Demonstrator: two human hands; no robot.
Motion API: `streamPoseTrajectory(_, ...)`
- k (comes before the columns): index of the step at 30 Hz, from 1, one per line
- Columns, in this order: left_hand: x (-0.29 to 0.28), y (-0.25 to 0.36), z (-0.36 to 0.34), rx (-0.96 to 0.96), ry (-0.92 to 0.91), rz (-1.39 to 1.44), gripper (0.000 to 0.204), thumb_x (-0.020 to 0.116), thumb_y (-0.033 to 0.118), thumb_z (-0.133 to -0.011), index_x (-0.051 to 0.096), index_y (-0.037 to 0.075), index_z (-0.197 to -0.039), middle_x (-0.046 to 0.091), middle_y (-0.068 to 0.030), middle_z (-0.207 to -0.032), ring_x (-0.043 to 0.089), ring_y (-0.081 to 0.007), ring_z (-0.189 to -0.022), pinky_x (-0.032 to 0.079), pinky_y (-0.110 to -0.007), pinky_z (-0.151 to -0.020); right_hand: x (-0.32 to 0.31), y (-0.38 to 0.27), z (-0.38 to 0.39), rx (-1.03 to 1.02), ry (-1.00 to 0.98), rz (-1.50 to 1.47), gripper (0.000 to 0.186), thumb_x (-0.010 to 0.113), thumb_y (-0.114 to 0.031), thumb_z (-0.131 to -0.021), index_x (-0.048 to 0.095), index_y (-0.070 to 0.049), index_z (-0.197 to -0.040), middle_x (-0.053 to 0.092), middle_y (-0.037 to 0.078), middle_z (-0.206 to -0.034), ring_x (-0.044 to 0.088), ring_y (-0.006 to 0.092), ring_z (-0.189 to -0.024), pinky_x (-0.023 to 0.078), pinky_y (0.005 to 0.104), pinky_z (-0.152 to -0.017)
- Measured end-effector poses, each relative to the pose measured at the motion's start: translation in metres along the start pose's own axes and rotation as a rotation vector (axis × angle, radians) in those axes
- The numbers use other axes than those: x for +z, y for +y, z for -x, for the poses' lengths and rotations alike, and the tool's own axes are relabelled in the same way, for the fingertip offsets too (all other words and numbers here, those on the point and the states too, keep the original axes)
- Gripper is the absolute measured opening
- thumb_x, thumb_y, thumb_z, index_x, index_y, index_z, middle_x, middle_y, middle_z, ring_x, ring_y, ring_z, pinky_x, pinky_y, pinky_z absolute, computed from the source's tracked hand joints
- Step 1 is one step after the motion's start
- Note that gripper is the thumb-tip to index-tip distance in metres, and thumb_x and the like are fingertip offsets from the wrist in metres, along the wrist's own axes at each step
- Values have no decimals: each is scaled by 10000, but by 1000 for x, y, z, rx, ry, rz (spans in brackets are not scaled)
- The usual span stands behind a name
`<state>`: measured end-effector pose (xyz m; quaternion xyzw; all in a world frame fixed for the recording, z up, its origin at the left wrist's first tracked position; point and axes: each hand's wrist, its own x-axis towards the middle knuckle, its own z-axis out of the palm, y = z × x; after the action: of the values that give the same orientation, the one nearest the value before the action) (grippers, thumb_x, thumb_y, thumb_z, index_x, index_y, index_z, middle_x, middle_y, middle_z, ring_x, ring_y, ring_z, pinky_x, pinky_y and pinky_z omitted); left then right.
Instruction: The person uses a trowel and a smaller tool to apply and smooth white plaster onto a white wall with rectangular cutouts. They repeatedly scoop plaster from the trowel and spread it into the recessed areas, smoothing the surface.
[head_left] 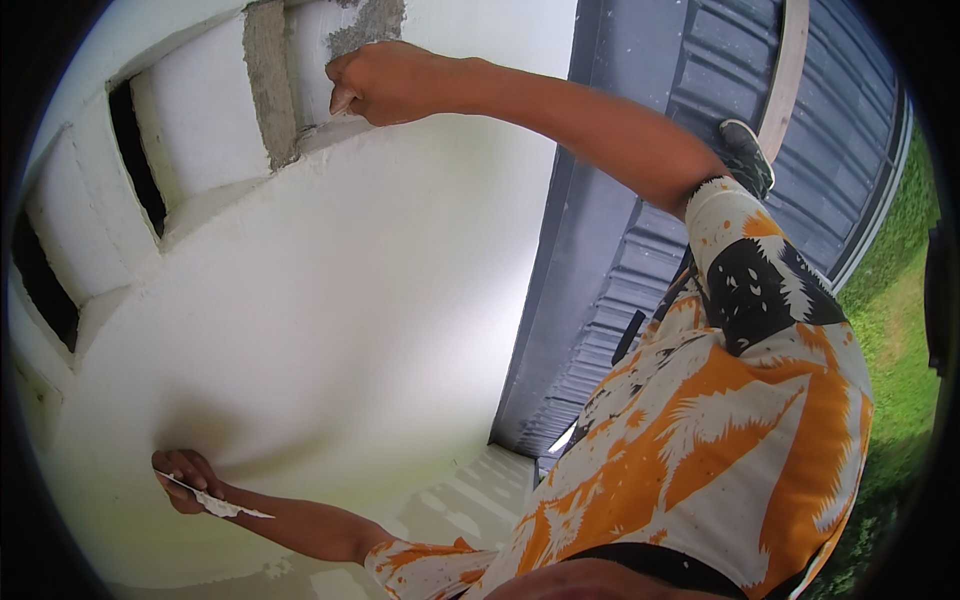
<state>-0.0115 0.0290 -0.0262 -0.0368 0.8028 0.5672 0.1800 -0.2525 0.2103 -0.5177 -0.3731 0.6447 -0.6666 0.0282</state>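
Note:
My left hand (190, 475), low at the left, grips a thin flat blade (215, 502) carrying white paste, in front of the white wall (330, 300). At the top, my right hand (390, 82) is closed against the edge of a recess (310, 90) in the wall, beside rough grey render (270, 85); what its curled fingers hold, if anything, is hidden. Further recesses run down the left, two with dark narrow openings (135, 150).
Dark grey ribbed metal roofing (820, 120) lies on the right, bearing a long board (785, 60) and a shoe (745, 150). Grass (895, 330) shows beyond the roof edge (875, 220). Pale panelling (470, 495) is at the lower middle.

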Motion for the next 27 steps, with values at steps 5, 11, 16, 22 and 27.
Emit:
streamPoseTrajectory(5, -5, 6, 11, 5, 13, 3, 197, 549, 166, -1011, 493, -23, -1001, 528, -116, -694, 506, -187, -397, 475, -246, -307, -6, -9, 0, 65, 82, -33, 192, 590, -70, -837, 702, -24, -985, 735, 45, -1033, 686, 290, -919, 556, 405, -763)
streamPoseTrajectory(11, -5, 3, 5, 8, 15, 25, 188, 561, 152, -1004, 497, -24, -997, 535, -118, -700, 523, -192, -406, 484, -245, -313, 7, -10, -2, -36, 49, 92, 231, 577, -92, -844, 735, -103, -1014, 711, 41, -1022, 686, 259, -916, 550, 401, -755)
streamPoseTrajectory(16, -3, 2, 6, 16, 12, 21, 186, 557, 150, -1005, 498, -26, -991, 532, -115, -698, 505, -185, -397, 478, -243, -310, -4, -2, 2, 9, 46, 81, 251, 556, -88, -825, 755, -115, -975, 721, 57, -944, 688, 273, -862, 549, 419, -721)
streamPoseTrajectory(22, -7, 0, 9, 28, 36, 7, 194, 565, 151, -1002, 486, -26, -991, 527, -116, -686, 485, -180, -376, 471, -245, -304, -2, -24, -5, 47, 18, 159, 233, 576, -149, -881, 781, -150, -991, 676, 14, -854, 661, 237, -795, 533, 373, -683)
streamPoseTrajectory(27, -14, 3, 11, 38, 48, 5, 198, 582, 144, -994, 477, -22, -969, 541, -128, -675, 506, -190, -365, 486, -254, -306, 3, -26, -7, -21, 84, 197, 238, 582, -188, -923, 774, -218, -1061, 651, -5, -860, 649, 213, -766, 525, 362, -654)
